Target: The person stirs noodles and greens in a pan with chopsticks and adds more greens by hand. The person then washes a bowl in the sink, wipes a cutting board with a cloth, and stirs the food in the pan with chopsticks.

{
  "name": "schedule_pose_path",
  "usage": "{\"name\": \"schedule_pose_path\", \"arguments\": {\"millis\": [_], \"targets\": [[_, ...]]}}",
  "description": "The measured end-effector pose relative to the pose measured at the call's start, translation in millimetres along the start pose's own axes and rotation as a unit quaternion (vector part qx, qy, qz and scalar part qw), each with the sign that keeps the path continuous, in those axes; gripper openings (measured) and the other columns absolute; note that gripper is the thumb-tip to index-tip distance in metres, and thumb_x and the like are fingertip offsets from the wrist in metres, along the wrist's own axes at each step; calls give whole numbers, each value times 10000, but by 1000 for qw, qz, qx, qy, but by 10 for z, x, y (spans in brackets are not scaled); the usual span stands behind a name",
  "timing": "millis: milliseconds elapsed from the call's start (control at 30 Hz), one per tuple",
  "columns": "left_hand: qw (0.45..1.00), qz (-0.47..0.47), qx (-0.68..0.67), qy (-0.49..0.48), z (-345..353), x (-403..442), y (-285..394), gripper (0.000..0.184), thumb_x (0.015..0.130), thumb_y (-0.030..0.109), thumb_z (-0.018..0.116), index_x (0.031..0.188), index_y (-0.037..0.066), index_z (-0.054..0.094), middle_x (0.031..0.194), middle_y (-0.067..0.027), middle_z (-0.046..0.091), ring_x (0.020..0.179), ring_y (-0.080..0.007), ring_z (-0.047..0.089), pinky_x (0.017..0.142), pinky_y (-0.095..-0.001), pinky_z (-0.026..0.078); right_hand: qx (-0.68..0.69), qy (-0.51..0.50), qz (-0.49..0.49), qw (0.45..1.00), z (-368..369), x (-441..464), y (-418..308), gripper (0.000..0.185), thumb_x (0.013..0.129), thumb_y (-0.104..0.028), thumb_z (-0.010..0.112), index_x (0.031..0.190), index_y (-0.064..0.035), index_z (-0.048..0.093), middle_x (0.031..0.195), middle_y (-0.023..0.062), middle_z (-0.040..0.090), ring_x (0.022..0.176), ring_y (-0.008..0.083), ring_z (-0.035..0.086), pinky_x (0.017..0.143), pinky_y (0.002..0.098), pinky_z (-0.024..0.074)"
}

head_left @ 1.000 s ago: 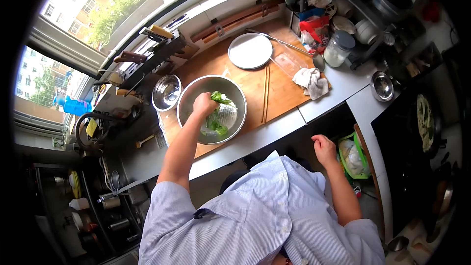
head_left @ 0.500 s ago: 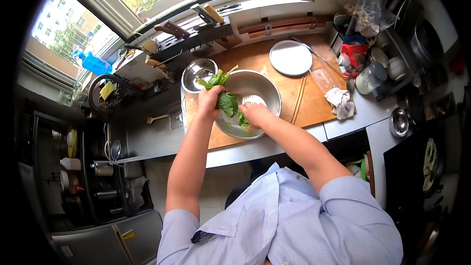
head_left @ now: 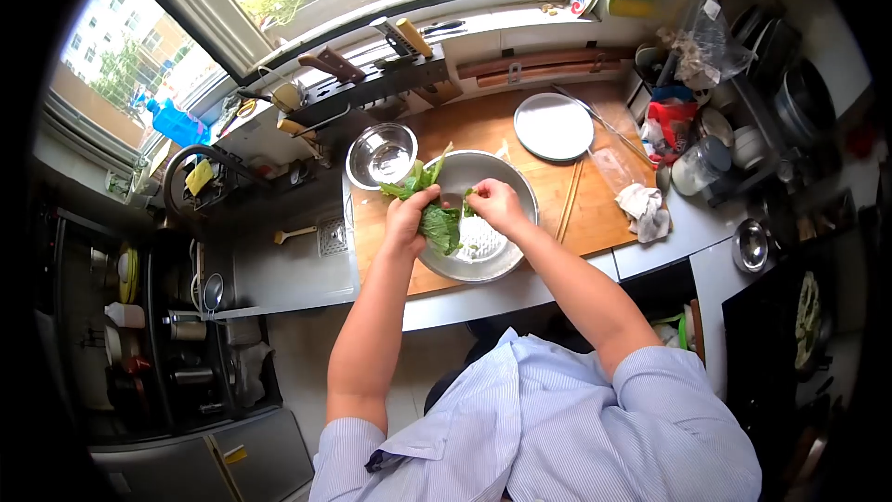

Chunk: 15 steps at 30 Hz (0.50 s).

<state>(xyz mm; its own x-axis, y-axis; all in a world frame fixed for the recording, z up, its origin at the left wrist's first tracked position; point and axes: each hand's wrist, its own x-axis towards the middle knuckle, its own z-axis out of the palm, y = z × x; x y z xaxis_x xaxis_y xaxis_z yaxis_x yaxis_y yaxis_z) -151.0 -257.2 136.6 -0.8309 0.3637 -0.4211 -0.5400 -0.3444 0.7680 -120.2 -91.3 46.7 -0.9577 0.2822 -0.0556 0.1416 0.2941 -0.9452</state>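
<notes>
Over the large steel bowl's [head_left: 528,232] left side, leafy greens [head_left: 440,228] are held by the left hand [head_left: 409,221], fingers curled around them. The right hand [head_left: 499,206], earlier apart from the bowl, now pinches a leaf piece [head_left: 467,205]. Small steel bowl [head_left: 382,156] sits beside; plate [head_left: 554,126] and chopsticks [head_left: 570,202] lie right. Whitish matter [head_left: 480,240] in large bowl: unidentified.

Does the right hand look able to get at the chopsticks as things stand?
Probably yes: the chopsticks lie uncovered on the board, just right of the right hand, though it would likely need to release its leaf first.
</notes>
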Motion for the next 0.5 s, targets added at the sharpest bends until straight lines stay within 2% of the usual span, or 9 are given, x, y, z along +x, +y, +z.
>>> {"name": "schedule_pose_path", "arguments": {"millis": [67,100,133,233,267,333,400,433,500], "targets": [[1000,-18,3,-9,216,38,-11,142,804,70,616,894,-26,562,772,-104,605,705,-193,612,622,-312,522,226,13,43,973,-317,-109,-337,212,773,-178,616,895,-6,598,778,72,630,683,135,590,601,265,463],[999,-26,-9,-41,288,114,-75,169,816,90,613,926,-29,564,816,-104,620,734,-187,621,651,-300,526,278,8,25,960,-464,-208,-534,108,816,-106,598,867,-15,568,673,-5,559,564,49,484,491,189,382],[996,-49,-11,-76,438,145,-115,172,822,103,613,940,-14,571,839,-96,624,726,-177,619,645,-292,523,272,-17,-19,962,-578,-249,-588,116,817,-111,603,876,-17,571,681,2,555,566,48,488,497,184,385],[982,-52,-4,-181,948,282,-340,188,848,103,578,1007,6,550,899,-78,609,776,-171,612,658,-290,517,280,43,-9,959,-804,-334,-464,134,853,-96,557,943,3,572,885,34,593,804,82,549,715,235,463],[978,-20,-5,-208,1229,251,-434,185,854,99,566,1011,4,547,912,-79,604,815,-169,605,705,-293,511,272,109,-53,955,-960,-430,-476,136,875,-105,529,963,-10,567,893,31,590,828,96,541,743,248,455],[966,-18,25,-256,1681,311,-683,203,857,97,560,1034,-3,541,946,-93,607,850,-174,596,755,-303,496,201,225,-40,953,-1364,-725,-563,180,899,-142,499,1030,-23,534,936,39,577,879,109,524,785,261,439],[953,-20,36,-300,2307,95,-917,211,857,101,566,1043,6,537,946,-89,606,846,-168,590,748,-301,493,274,272,-37,922,-1804,-1067,-698,247,920,-174,460,1121,-31,466,1001,59,545,931,113,498,816,261,420],[945,20,40,-324,2635,-154,-1017,221,859,130,579,1043,16,538,941,-76,606,833,-160,585,739,-286,483,309,291,-24,905,-1969,-1133,-586,294,922,-183,434,1181,-47,407,1062,59,506,986,105,461,857,251,384],[922,22,65,-380,3138,-384,-1257,249,863,168,592,1054,22,527,947,-61,599,833,-147,571,726,-280,467,354,304,-12,884,-2457,-1585,-757,378,862,-166,478,1202,-46,367,1096,62,477,1061,120,420,912,260,339]]}}
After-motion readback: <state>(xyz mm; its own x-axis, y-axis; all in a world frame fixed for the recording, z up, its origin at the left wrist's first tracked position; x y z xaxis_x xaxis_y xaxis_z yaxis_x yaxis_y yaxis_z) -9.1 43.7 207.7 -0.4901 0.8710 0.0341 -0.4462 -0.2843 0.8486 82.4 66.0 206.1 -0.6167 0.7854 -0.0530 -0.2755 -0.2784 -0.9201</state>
